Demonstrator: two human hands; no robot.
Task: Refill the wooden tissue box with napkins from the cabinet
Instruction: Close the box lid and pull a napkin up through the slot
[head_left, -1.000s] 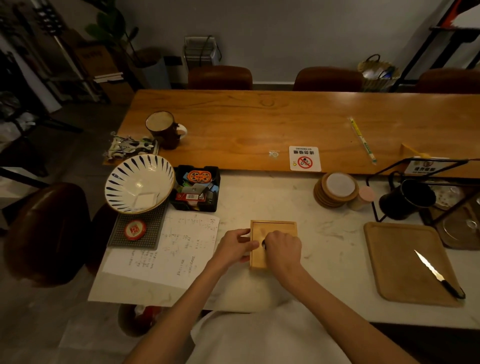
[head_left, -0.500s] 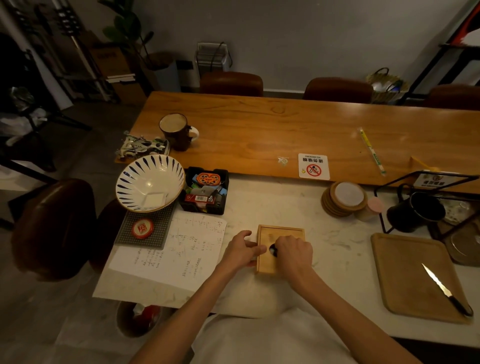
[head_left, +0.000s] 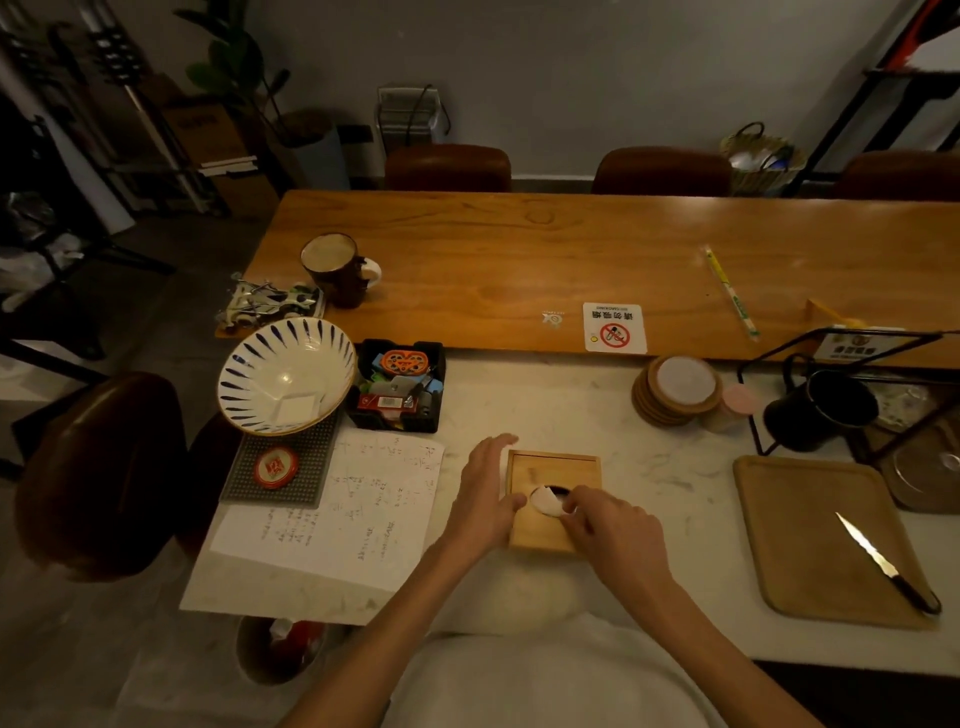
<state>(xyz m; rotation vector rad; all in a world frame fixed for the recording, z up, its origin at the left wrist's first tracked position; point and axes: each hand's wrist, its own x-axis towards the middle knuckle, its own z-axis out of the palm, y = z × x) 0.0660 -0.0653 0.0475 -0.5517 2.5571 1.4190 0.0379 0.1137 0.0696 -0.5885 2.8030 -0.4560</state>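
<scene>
Wooden tissue box (head_left: 554, 468), one; white napkin (head_left: 544, 502), one; left hand (head_left: 485, 499), right hand (head_left: 613, 530).

Right hand (head_left: 610, 525) pinches napkin (head_left: 546, 502) at wooden tissue box (head_left: 553, 478).

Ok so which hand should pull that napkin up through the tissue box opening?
Right. The right hand pinches the napkin at the lid opening of the wooden tissue box; the left hand rests against its left edge, steadying it.
</scene>
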